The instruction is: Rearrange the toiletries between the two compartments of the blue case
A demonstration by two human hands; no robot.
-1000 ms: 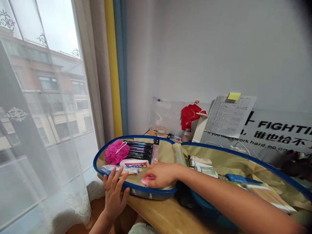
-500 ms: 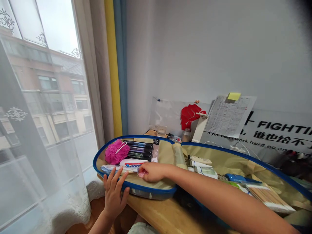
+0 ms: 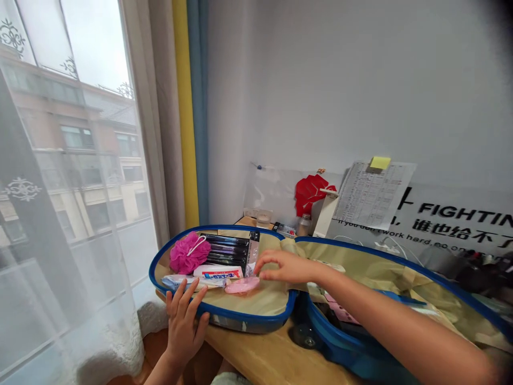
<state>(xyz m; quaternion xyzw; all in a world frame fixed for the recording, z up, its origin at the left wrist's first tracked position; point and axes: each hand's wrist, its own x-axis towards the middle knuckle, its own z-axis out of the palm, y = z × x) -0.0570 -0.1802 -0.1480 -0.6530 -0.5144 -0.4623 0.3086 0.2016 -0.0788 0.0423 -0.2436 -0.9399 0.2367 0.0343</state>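
- Resting your left grip [image 3: 183,321] on the blue rim of the open travel case [image 3: 256,316], fingers spread and holding nothing; it sits at the case's near edge, by the counter's [image 3: 256,355] window-side corner.
- Your right grip [image 3: 286,267] is half open with the fingers lightly curled, has hold of nothing, and hovers just beside the flat pink item [image 3: 241,285].
- That pink item lies on the beige lining of the left half of the case, close to the front rim and just below the toothpaste box [image 3: 218,271].
- Around it in the same half are a magenta mesh bath pouf [image 3: 188,253], a black-and-silver pack of slim pens or cosmetic pencils [image 3: 228,250], and a wrapped blue-and-white packet [image 3: 188,281].
- Your right forearm [image 3: 385,315] crosses the right half, which hangs past the counter's front edge; a blue shell [image 3: 340,347] and a dark wheel [image 3: 304,336] show below it.
- Toward the counter's back edge stand a small glass [image 3: 263,219] and a small bottle [image 3: 304,225], beneath a red paper cutout [image 3: 311,193].
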